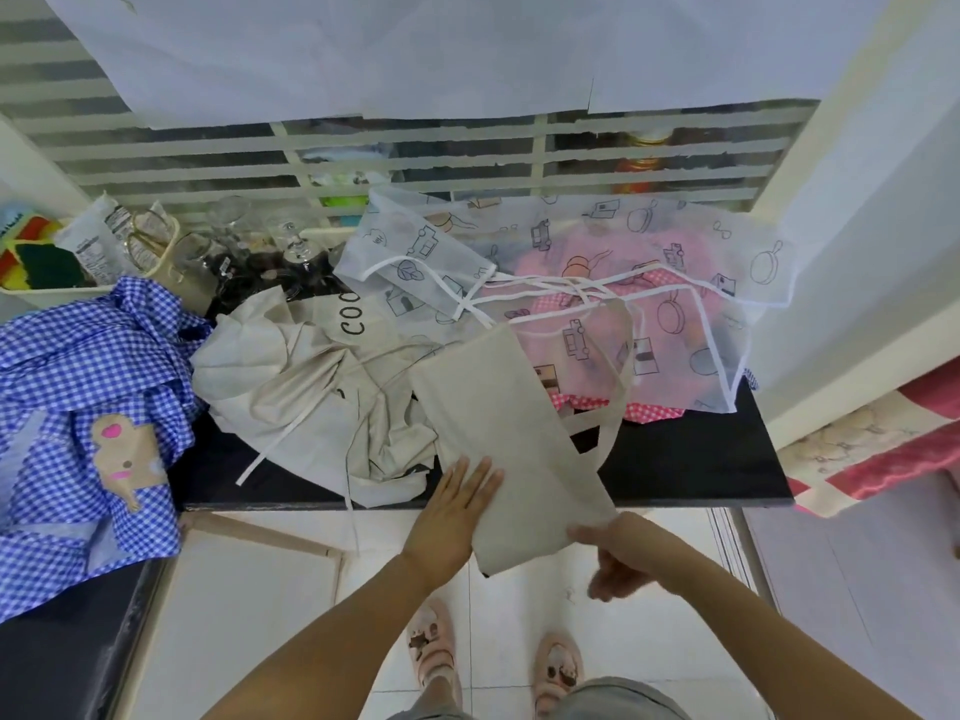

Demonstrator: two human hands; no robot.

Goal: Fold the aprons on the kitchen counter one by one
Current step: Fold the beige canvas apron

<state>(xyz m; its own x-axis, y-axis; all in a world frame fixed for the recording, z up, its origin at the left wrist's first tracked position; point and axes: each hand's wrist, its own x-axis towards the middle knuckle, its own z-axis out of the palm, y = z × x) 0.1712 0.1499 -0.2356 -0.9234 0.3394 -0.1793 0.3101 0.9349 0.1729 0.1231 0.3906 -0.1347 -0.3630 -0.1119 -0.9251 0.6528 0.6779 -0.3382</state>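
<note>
A beige apron (498,423) lies folded into a long narrow strip, slanting across the black counter (691,459) with its near end hanging over the front edge. My left hand (452,511) lies flat on the strip's near left side, fingers straight. My right hand (618,558) holds the strip's near right corner from below the counter edge. The strip's beige strap (621,402) loops out to the right. A crumpled cream apron (311,387) printed with black letters lies to its left. A sheer white printed apron (571,262) covers a pink checked one (654,407) at the back right.
A blue checked apron (93,387) with a bear patch drapes over the counter's left end. Glass jars and cups (244,241) stand at the back left beside a cream basket (78,288). A barred window (415,153) runs behind. A white wall (872,200) bounds the right.
</note>
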